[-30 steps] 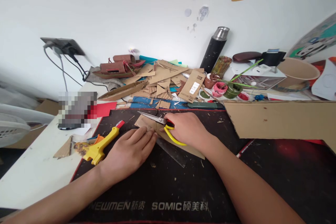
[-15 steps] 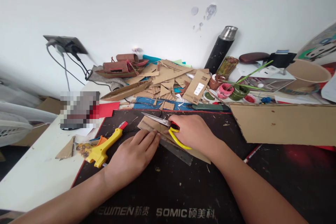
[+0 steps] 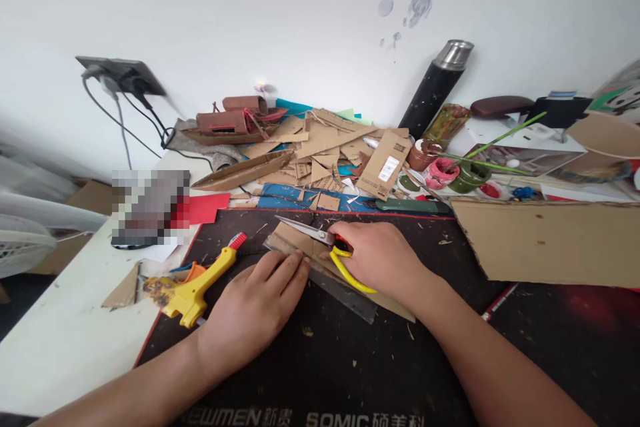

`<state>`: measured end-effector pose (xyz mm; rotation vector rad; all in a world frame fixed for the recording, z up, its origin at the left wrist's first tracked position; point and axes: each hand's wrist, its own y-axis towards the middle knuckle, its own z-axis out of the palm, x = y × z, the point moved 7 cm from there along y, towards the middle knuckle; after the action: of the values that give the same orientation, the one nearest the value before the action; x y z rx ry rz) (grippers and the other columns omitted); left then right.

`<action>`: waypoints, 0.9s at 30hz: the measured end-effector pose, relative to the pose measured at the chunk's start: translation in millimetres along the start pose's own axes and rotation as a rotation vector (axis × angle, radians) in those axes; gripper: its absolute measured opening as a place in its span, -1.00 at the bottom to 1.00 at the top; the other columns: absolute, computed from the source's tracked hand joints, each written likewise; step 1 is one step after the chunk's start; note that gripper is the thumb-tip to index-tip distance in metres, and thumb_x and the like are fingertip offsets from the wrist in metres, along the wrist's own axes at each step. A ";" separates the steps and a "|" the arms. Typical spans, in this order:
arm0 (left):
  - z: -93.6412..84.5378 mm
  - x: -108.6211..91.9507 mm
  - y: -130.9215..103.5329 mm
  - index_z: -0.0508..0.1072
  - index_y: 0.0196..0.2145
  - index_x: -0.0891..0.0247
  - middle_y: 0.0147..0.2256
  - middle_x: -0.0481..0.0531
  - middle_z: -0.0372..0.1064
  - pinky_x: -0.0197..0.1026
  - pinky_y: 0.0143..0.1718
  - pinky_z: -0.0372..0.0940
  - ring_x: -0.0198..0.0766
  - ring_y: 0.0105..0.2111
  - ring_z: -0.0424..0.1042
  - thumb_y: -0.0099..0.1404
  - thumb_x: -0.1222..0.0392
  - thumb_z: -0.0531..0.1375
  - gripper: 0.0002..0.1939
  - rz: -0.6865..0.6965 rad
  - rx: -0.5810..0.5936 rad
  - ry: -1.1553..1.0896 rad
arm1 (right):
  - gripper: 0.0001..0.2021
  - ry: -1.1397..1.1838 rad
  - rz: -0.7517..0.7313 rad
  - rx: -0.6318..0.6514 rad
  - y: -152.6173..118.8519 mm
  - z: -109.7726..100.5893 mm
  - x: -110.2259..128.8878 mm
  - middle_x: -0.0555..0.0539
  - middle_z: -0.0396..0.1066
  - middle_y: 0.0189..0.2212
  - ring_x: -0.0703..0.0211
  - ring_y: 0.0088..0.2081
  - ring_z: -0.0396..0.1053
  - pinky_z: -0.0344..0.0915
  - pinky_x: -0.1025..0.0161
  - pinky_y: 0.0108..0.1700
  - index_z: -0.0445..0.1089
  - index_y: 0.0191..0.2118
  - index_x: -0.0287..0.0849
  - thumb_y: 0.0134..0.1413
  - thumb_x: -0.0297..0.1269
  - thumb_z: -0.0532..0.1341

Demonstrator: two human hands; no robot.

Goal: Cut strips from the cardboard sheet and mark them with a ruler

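My left hand presses its bent fingers down on a clear ruler, which lies slantwise along a strip of brown cardboard. In my right hand is a pair of scissors with yellow and red handles. Their blades look closed and point left, above the far side of the strip. The strip's middle is partly hidden by the scissors and my right hand. Left of my left hand lies a yellow glue gun.
Cardboard scraps and a brown model boat crowd the back. Open paint jars and a black flask stand at the back right. A large cardboard sheet lies right, on the black mat.
The camera view has shifted slightly, so most things on the desk sit a little further right in the picture. Both hands keep their holds on the ruler and the scissors.
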<state>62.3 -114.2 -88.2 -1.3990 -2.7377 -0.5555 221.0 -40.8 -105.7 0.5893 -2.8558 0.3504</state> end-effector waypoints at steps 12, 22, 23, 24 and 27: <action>2.5 4.9 2.2 0.57 0.08 0.44 -0.07 0.25 0.65 -0.13 -0.35 0.52 -0.07 -0.23 0.55 0.54 0.42 0.02 -0.64 0.007 0.019 -0.037 | -0.78 0.018 0.011 -0.008 0.5 1.1 -0.5 -0.11 0.70 -0.05 -0.04 -0.05 0.65 0.29 0.22 -0.19 0.56 0.06 -0.07 0.39 -0.19 0.28; -0.4 9.8 -2.5 0.60 0.08 0.44 -0.03 0.22 0.65 -0.11 -0.22 0.53 -0.05 -0.16 0.54 0.55 0.42 0.00 -0.61 -0.015 -0.050 -0.099 | -0.76 0.009 0.025 0.004 -0.1 0.2 -0.9 -0.11 0.70 -0.03 -0.05 -0.06 0.65 0.30 0.22 -0.19 0.57 0.07 -0.06 0.38 -0.15 0.29; -0.1 10.6 -4.0 0.60 0.08 0.43 -0.02 0.22 0.65 -0.10 -0.19 0.53 -0.05 -0.14 0.54 0.55 0.42 0.00 -0.61 -0.016 -0.057 -0.105 | -0.76 0.009 0.021 0.004 -0.1 -0.3 -0.4 -0.11 0.70 -0.02 -0.04 -0.05 0.65 0.31 0.22 -0.17 0.56 0.08 -0.05 0.39 -0.17 0.28; 0.2 11.3 -5.3 0.59 0.09 0.43 -0.01 0.23 0.65 -0.10 -0.16 0.53 -0.04 -0.12 0.54 0.54 0.43 0.01 -0.61 -0.016 -0.062 -0.110 | -0.75 0.010 0.016 0.007 -0.1 -0.5 0.1 -0.11 0.69 -0.01 -0.04 -0.04 0.65 0.31 0.22 -0.17 0.56 0.09 -0.05 0.39 -0.18 0.27; 2.6 12.7 -8.1 0.58 0.12 0.43 0.02 0.26 0.63 -0.09 -0.13 0.52 -0.04 -0.10 0.53 0.52 0.42 0.05 -0.63 -0.014 -0.059 -0.121 | -0.74 0.009 0.019 0.032 0.1 -0.7 0.8 -0.11 0.69 0.00 -0.05 -0.02 0.64 0.32 0.22 -0.14 0.56 0.10 -0.06 0.42 -0.15 0.25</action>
<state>48.7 -107.8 -90.9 -1.4737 -2.8490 -0.5752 220.4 -40.7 -104.8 0.5650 -2.8537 0.4023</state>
